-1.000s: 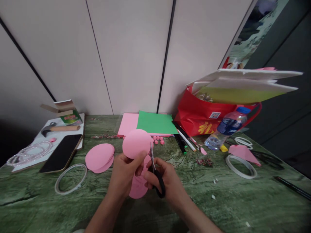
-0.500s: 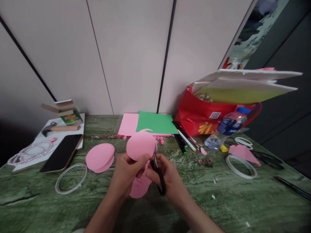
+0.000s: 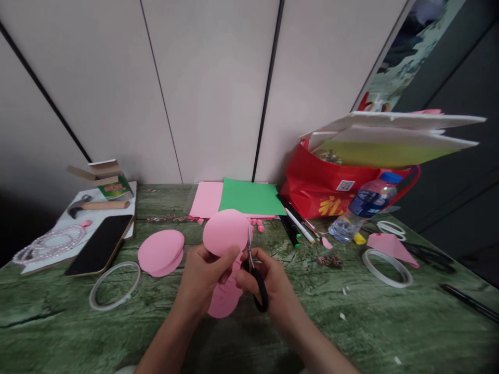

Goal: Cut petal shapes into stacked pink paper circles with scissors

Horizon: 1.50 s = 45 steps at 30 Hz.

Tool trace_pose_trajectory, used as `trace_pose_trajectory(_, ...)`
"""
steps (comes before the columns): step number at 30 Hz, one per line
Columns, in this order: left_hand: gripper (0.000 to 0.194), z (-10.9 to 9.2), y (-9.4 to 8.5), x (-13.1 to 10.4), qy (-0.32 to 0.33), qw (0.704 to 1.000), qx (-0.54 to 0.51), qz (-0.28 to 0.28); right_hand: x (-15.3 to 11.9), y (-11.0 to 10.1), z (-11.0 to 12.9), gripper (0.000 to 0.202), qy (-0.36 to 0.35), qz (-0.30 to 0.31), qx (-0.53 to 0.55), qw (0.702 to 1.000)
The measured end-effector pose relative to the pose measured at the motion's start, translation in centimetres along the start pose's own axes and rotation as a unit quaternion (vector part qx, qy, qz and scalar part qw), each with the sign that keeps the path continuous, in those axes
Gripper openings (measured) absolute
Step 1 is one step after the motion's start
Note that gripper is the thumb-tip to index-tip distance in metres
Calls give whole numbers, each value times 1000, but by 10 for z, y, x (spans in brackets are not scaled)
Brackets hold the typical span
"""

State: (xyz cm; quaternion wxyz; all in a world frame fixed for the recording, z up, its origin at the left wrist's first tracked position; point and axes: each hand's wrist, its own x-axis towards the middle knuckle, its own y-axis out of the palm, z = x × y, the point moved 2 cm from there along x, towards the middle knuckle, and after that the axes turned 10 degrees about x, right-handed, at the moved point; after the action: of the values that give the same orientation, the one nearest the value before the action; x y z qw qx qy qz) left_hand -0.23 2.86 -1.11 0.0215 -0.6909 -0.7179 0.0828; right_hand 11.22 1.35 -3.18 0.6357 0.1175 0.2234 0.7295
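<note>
My left hand (image 3: 206, 272) pinches a round pink paper disc (image 3: 225, 232) by its lower edge, thumb on top. My right hand (image 3: 268, 278) is closed around the black-handled scissors (image 3: 260, 291), their blades pointing up along the disc's right edge. Whether the blades are touching the paper is hard to tell. Below both hands, more pink paper pieces (image 3: 223, 301) lie on the table, partly hidden by my fingers. To the left of my left hand rests a stack of pink paper ovals (image 3: 160, 252).
On the left lie a tape roll (image 3: 115, 285), a phone (image 3: 102, 244), a hammer (image 3: 99, 205) and a bead string (image 3: 50, 244). Green and pink sheets (image 3: 253, 197) lie at the back. Rightward are pens (image 3: 300, 226), a red bag (image 3: 312, 182), a water bottle (image 3: 364, 205) and another tape roll (image 3: 387, 267).
The thin curled paper strip above the disc is no longer visible. The scissors have shifted slightly, their handle a little further right. My left hand stays nearly still.
</note>
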Motion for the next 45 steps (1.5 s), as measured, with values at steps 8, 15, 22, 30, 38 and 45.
trace_pose_trajectory(8,30,0,0,1,15,1000,-25,8,-3,-3,0,41,9,9,-13,1000)
trace_pose_trajectory(15,27,-2,1,0,18,996,-87,16,-2,-1,-5,40,18,13,-4,1000)
trace_pose_trajectory(22,38,2,-1,1,4,1000,-17,-19,-3,1,-5,41,26,37,-17,999)
trace_pose_trajectory(30,30,-2,1,-1,-3,1000,15,11,-1,0,-1,47,-23,16,31,999)
trace_pose_trajectory(38,26,-3,1,-1,0,1000,-3,7,0,-1,-3,46,-11,23,41,999)
trace_pose_trajectory(45,26,-1,1,-1,3,1000,-21,2,1,-3,-5,46,-1,26,34,999)
